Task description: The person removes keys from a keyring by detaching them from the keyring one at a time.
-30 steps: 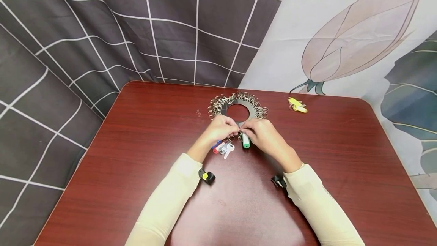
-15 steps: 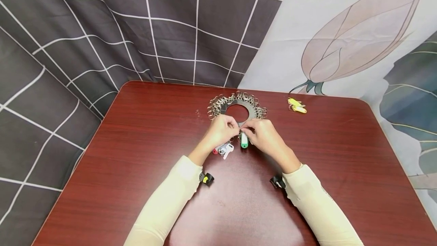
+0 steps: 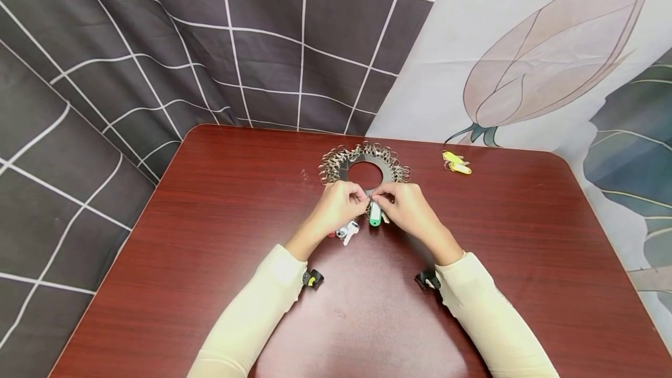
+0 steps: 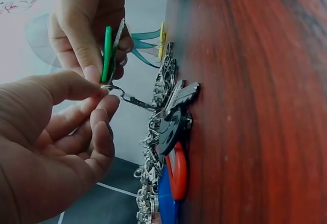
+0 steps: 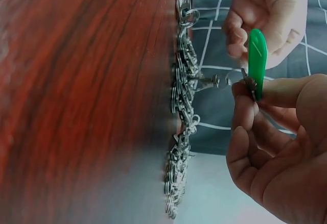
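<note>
Both hands meet over the near side of a grey key holder ring fringed with small metal clips. My left hand pinches a small metal ring between thumb and forefinger; a clip leads from it to the holder. My right hand pinches a green key tag and its key at the ring end. Below the left hand, keys, a dark tag, a red tag and a blue tag hang at the holder's edge, partly hidden in the head view.
Two yellow key tags with keys lie at the back right of the reddish-brown table. A dark checked curtain and a pale flowered cloth stand behind the table.
My left hand has shifted slightly toward me, covering the blue tag and most of the red one in the head view. A key beside the green tag now shows under the right hand.
</note>
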The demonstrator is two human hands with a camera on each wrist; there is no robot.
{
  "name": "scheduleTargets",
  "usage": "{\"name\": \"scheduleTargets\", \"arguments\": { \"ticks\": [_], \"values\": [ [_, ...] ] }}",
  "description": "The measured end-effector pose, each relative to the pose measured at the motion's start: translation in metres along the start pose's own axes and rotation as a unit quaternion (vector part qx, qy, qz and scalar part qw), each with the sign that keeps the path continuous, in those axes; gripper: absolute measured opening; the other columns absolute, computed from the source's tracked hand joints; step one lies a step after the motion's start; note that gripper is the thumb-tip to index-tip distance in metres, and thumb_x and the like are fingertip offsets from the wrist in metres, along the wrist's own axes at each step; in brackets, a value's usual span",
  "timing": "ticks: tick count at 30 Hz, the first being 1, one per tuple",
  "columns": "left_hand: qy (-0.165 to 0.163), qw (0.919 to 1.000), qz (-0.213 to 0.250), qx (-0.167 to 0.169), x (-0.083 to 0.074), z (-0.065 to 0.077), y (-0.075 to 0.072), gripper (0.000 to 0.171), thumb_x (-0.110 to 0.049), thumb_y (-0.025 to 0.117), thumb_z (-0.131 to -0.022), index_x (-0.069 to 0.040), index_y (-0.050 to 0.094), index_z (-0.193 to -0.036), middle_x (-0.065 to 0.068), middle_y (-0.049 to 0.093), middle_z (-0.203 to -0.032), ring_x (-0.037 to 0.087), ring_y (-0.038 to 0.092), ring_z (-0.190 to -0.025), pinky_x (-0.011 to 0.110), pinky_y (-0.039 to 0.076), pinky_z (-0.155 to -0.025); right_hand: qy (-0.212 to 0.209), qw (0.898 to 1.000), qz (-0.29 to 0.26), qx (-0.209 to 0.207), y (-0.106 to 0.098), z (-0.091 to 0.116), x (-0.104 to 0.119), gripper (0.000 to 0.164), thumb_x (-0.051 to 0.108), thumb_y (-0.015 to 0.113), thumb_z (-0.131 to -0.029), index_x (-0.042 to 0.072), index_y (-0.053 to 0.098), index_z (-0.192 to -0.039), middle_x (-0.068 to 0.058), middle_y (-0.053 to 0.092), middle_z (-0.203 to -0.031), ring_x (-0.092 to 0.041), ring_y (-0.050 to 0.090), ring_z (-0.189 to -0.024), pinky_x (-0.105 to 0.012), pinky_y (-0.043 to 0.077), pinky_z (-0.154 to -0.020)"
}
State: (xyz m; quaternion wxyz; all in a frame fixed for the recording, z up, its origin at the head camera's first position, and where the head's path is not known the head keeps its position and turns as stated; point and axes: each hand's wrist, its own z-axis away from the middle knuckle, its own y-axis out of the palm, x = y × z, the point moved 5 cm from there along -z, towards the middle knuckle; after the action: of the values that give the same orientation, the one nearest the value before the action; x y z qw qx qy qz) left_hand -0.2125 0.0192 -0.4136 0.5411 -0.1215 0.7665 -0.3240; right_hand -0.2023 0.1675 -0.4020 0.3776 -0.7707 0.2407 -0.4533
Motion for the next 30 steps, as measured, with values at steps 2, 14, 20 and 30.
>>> {"name": "scheduleTargets", "arguments": {
  "ticks": [2, 14, 20, 30],
  "values": [
    [-0.011, 0.9999, 0.002, 0.008, -0.0005, -0.0007, -0.0004, 0.008, -0.014, 0.070, -0.080, -0.013, 0.072, -0.073, -0.002, 0.067, -0.066, 0.008, 0.059, -0.061, 0.024, 0.052, -0.060, 0.003, 1.000, -0.002, 0.001, 0.0003, 0.0001, -0.0005, 0.007, 0.014, 0.069, -0.088, 0.011, 0.075, -0.086, -0.005, 0.075, -0.082, -0.015, 0.060, -0.067, -0.034, 0.050, -0.059],
    [-0.002, 0.9994, -0.024, 0.027, -0.0031, -0.0048, 0.0026, 0.011, -0.010, 0.066, -0.083, -0.011, 0.068, -0.072, 0.000, 0.065, -0.066, 0.011, 0.058, -0.064, 0.024, 0.052, -0.062, -0.002, 1.000, -0.002, 0.000, 0.0005, 0.0006, 0.0020, 0.007, 0.015, 0.070, -0.088, 0.011, 0.075, -0.086, -0.004, 0.074, -0.080, -0.014, 0.057, -0.063, -0.033, 0.050, -0.059],
    [0.055, 0.9982, -0.024, 0.007, -0.0053, -0.0033, 0.0013, 0.013, -0.003, 0.065, -0.076, -0.013, 0.065, -0.067, -0.002, 0.059, -0.064, 0.009, 0.054, -0.060, 0.022, 0.049, -0.057, 0.010, 1.000, -0.001, -0.006, 0.0002, -0.0003, 0.0001, 0.008, 0.014, 0.068, -0.089, 0.012, 0.075, -0.086, -0.003, 0.074, -0.079, -0.015, 0.058, -0.064, -0.034, 0.050, -0.059],
    [0.050, 0.9974, -0.050, 0.011, -0.0023, -0.0012, 0.0023, 0.009, -0.012, 0.071, -0.080, -0.014, 0.072, -0.072, -0.002, 0.065, -0.070, 0.008, 0.057, -0.064, 0.023, 0.050, -0.062, 0.023, 1.000, -0.004, -0.007, 0.0009, 0.0005, -0.0035, 0.008, 0.015, 0.068, -0.088, 0.012, 0.076, -0.087, -0.004, 0.075, -0.081, -0.016, 0.059, -0.066, -0.033, 0.048, -0.058]
  ]
}}
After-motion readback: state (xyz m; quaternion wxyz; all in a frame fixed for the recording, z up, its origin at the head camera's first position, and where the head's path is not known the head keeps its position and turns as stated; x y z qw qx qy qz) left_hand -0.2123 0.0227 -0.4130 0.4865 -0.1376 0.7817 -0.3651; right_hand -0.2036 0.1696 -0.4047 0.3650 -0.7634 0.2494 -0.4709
